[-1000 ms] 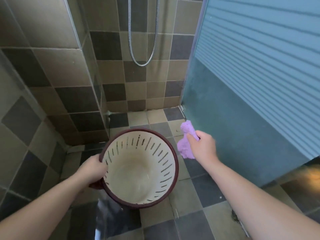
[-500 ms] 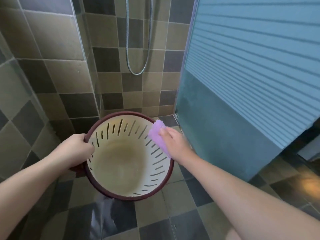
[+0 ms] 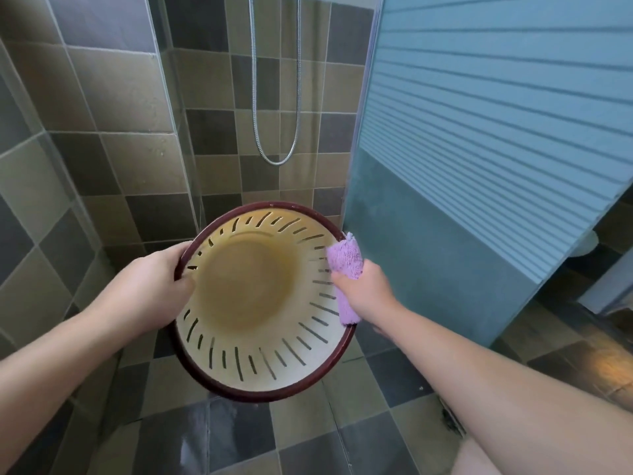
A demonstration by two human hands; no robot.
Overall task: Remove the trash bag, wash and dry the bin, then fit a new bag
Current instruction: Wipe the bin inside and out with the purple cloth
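Left hand (image 3: 154,286) grips slotted round bin (image 3: 260,358); right hand (image 3: 366,293) presses fluffy purple cloth (image 3: 345,258) inside

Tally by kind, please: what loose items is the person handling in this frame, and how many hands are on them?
Bin: 1
Purple cloth: 1
Hands: 2, left hand and right hand
Total: 4

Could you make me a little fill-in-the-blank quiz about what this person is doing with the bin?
1. The left hand grips the bin by its ____.
2. The right hand holds a ____ cloth.
3. The bin's wall is pierced with many ____.
4. A metal shower ____ hangs on the tiled wall.

Missing words: rim; purple; slots; hose
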